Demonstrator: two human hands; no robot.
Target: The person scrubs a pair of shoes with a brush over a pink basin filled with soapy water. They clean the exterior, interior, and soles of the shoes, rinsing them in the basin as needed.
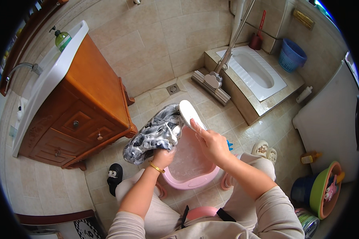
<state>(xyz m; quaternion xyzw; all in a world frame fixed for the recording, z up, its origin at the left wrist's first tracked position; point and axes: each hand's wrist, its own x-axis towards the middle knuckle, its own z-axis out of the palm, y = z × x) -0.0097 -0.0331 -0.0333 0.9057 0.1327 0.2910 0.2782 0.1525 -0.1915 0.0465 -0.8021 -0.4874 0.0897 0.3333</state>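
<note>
A dark shoe (155, 131), thickly coated in white lather, is held up over the left side of the pink basin (188, 182). My left hand (164, 157) grips it from below, with the fingers partly hidden inside or behind it. In my right hand (212, 143) is a white scrubbing brush (189, 113), its back turned up and a finger laid along it. The brush's front end touches or nearly touches the shoe's right end; its bristles are hidden. Cloudy, sudsy water (191, 158) fills the basin between my feet.
A wooden vanity cabinet (89, 89) stands at the left. Ahead are a floor drain (173, 89), a sponge mop (212, 82) and a raised squat toilet (257, 71). A black slipper (115, 179), cream clogs (264, 151), a brown bottle (310, 157) and stacked basins (317, 191) flank me.
</note>
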